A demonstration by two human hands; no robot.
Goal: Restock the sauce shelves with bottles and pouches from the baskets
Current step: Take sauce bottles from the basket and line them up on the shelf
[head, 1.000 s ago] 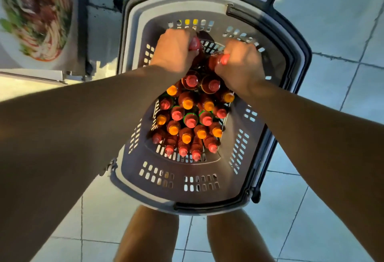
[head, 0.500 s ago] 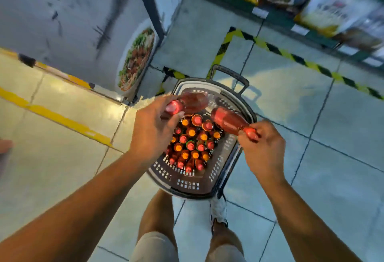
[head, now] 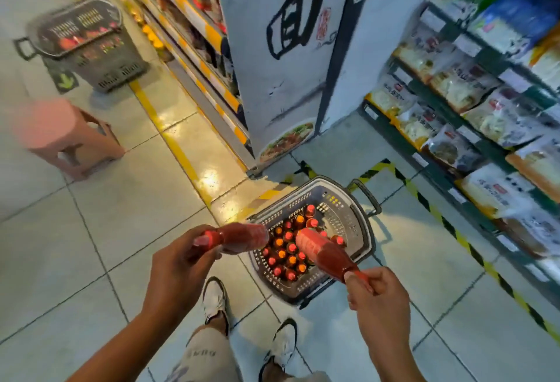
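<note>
Bottles [head: 242, 236] [head: 324, 253], one gripped by the neck in each hand [head: 178, 263] [head: 378, 293], are lifted clear of the basket [head: 357, 230] at twelve o'clock, none shelved, many remaining inside.

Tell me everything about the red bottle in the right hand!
The red bottle looks like clear plastic full of red sauce, with a wide body, a thin neck and a red cap. It lies tilted, base pointing up and away, over the grey basket of other bottles. The right hand pinches it by the cap end; nothing else touches it. Its label is too blurred to read.
</note>
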